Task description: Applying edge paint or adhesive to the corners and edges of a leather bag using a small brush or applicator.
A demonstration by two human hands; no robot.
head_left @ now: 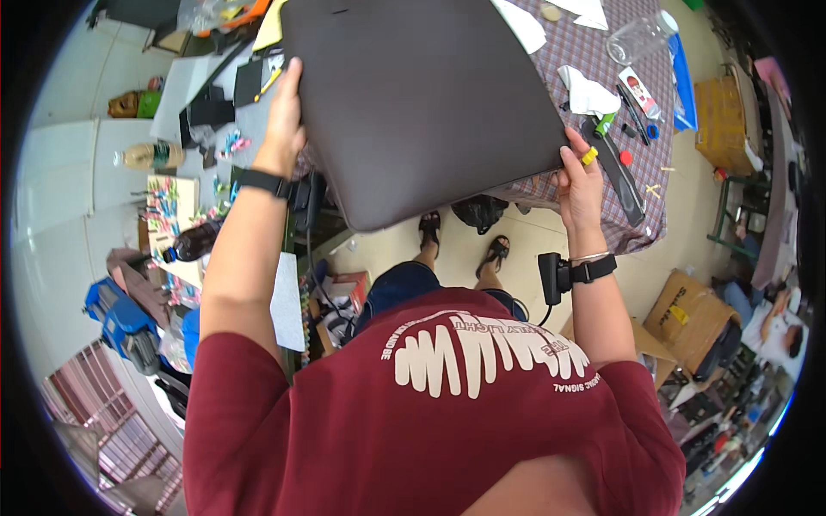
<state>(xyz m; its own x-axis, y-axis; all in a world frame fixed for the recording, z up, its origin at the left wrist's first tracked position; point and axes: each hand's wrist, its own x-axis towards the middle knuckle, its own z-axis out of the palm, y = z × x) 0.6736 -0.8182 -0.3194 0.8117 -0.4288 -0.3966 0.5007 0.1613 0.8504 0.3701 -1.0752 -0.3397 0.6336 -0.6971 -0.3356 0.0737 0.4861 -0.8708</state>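
Observation:
Between my hands is a large flat dark brown leather-look panel (422,103) with rounded corners; its exact kind I cannot tell. It is raised in front of me over the near edge of a checked cloth-covered table (525,193). My left hand (284,125) grips its left edge, thumb along the side and the other fingers hidden. At the lower right corner my right hand (581,185) is closed on the panel, with a yellow band (589,156) round one finger.
On the table's right side lie white paper scraps (589,92), a clear plastic jar (641,39), a green-capped tube (605,125), a red cap (625,158) and a long dark strip (621,176). At left are a dark bottle (194,242) and a blue bag (120,318). Cardboard boxes (688,310) stand at right.

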